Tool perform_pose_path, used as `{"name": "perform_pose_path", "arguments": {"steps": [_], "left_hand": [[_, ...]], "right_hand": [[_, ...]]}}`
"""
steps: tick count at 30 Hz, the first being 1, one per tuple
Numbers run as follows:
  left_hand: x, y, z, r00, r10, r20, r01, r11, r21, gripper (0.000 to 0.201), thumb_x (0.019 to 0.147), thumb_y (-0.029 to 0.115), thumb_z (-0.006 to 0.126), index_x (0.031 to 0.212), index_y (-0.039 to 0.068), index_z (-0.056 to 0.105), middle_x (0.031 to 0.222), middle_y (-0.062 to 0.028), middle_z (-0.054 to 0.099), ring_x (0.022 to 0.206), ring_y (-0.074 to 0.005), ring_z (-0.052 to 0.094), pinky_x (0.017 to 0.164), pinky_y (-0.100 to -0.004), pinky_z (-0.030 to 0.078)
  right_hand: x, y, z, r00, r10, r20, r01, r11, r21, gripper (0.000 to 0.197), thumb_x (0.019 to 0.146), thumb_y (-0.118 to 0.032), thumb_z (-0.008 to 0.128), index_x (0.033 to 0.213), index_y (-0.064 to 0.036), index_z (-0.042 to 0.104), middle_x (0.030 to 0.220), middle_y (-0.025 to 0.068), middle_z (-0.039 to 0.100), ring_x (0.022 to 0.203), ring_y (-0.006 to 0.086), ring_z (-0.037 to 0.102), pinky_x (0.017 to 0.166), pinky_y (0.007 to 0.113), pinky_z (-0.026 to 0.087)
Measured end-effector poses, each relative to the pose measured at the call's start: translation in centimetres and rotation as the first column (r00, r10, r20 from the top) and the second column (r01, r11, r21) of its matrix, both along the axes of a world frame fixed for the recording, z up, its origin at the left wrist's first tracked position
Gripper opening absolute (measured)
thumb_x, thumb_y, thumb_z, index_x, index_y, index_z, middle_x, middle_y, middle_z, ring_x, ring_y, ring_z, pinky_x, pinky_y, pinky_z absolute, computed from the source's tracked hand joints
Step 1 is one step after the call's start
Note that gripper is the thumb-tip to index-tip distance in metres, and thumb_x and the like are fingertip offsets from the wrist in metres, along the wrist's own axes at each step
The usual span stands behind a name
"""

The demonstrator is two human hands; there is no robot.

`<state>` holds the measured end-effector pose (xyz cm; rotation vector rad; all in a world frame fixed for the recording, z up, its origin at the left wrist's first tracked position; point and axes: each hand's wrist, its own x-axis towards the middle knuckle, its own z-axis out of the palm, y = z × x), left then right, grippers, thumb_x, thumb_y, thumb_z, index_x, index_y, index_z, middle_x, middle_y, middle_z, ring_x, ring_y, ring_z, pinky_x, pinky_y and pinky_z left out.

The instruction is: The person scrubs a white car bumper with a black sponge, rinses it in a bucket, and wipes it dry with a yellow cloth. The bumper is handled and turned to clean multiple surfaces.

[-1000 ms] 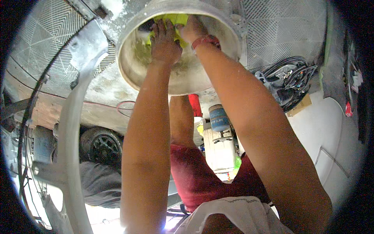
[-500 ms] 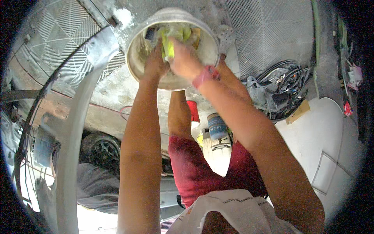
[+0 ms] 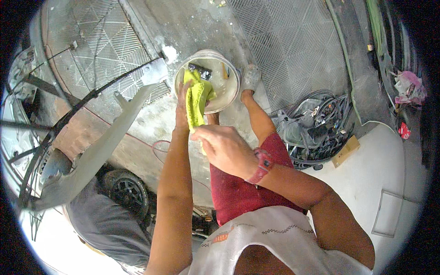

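A bright yellow-green cloth (image 3: 196, 101) is stretched between my hands, its upper end over the near left side of a pale, round bucket (image 3: 231, 91). Around the cloth's upper part my left hand (image 3: 182, 107) is closed, partly hidden behind the fabric. My right hand (image 3: 224, 149), with a red watch (image 3: 262, 164) on its wrist, grips the cloth's lower end on the near side of the rim. Inside the bucket lie a dark, shiny block-like object (image 3: 200, 71) and a thin brownish-yellow piece (image 3: 225, 71).
A long pale curved panel (image 3: 110, 121) stands at my left, near a black wheel (image 3: 126, 190) and dark fabric (image 3: 105, 220). Coiled black cables (image 3: 314, 123) and a cardboard piece (image 3: 346, 151) lie right, beside a large white panel (image 3: 357, 183). My shod foot (image 3: 250, 77) is beside the bucket.
Both hands have drawn the cloth up out of the bucket toward me, and it is now stretched longer. The whole view has shifted, with the bucket lower and smaller.
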<state>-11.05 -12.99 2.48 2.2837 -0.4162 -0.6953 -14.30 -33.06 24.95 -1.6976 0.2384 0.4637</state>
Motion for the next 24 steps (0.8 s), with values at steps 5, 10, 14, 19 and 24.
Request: {"name": "perform_pose_path", "arguments": {"steps": [5, 10, 14, 19, 24], "left_hand": [[0.8, -1.4, 8.1, 0.938, 0.342, -0.054, -0.346, 0.934, -0.090, 0.061, 0.089, 0.016, 0.079, 0.142, 0.000, 0.055, 0.146, -0.0311, 0.062, 0.138, -0.0416, 0.062, 0.112, -0.0466, 0.051], [0.6, -3.5, 16.7, 0.867, 0.489, -0.098, -0.489, 0.872, 0.021, 0.057, 0.090, 0.016, 0.077, 0.138, -0.002, 0.052, 0.121, -0.0274, 0.072, 0.114, -0.0436, 0.073, 0.093, -0.0473, 0.058], [-1.5, -6.1, 23.1, 0.813, 0.582, 0.014, -0.579, 0.811, -0.087, 0.054, 0.087, 0.012, 0.078, 0.133, -0.001, 0.052, 0.116, -0.0267, 0.071, 0.112, -0.0429, 0.074, 0.092, -0.0475, 0.058], [-3.4, -9.4, 31.2, 0.624, 0.730, -0.278, -0.781, 0.598, -0.181, 0.057, 0.085, 0.000, 0.073, 0.136, 0.006, 0.051, 0.126, -0.0153, 0.066, 0.128, -0.0301, 0.065, 0.106, -0.0420, 0.054], [-5.1, -9.3, 36.5, 0.407, 0.610, -0.680, -0.886, 0.084, -0.455, 0.076, 0.084, -0.013, 0.063, 0.151, 0.016, 0.042, 0.146, -0.0099, 0.056, 0.136, -0.0264, 0.059, 0.112, -0.0410, 0.051]], "right_hand": [[1.6, -7.6, 2.3, 0.995, -0.098, 0.030, 0.102, 0.985, -0.141, 0.020, 0.096, 0.004, 0.059, 0.111, -0.0026, 0.071, 0.105, 0.0188, 0.075, 0.099, 0.0358, 0.075, 0.088, 0.042, 0.058], [4.2, -10.1, -2.9, 0.987, -0.159, 0.029, 0.160, 0.985, -0.057, 0.025, 0.109, -0.015, 0.059, 0.132, -0.0073, 0.066, 0.130, 0.0089, 0.071, 0.117, 0.0242, 0.068, 0.097, 0.039, 0.055], [5.1, -6.2, -3.1, 0.858, -0.036, -0.512, 0.256, 0.894, 0.367, 0.055, 0.111, -0.048, 0.056, 0.153, -0.0127, 0.053, 0.147, 0.0085, 0.062, 0.137, 0.0207, 0.058, 0.113, 0.043, 0.049], [6.6, -1.9, 1.5, 0.657, 0.053, -0.752, 0.580, 0.601, 0.550, 0.072, 0.105, -0.073, 0.053, 0.147, -0.0142, 0.051, 0.125, 0.0053, 0.068, 0.112, 0.0217, 0.071, 0.093, 0.045, 0.061], [6.9, -1.0, 5.4, 0.628, 0.015, -0.778, 0.624, 0.589, 0.514, 0.056, 0.106, -0.061, 0.062, 0.120, -0.0069, 0.065, 0.103, 0.0104, 0.074, 0.091, 0.0293, 0.076, 0.083, 0.046, 0.063]]}}
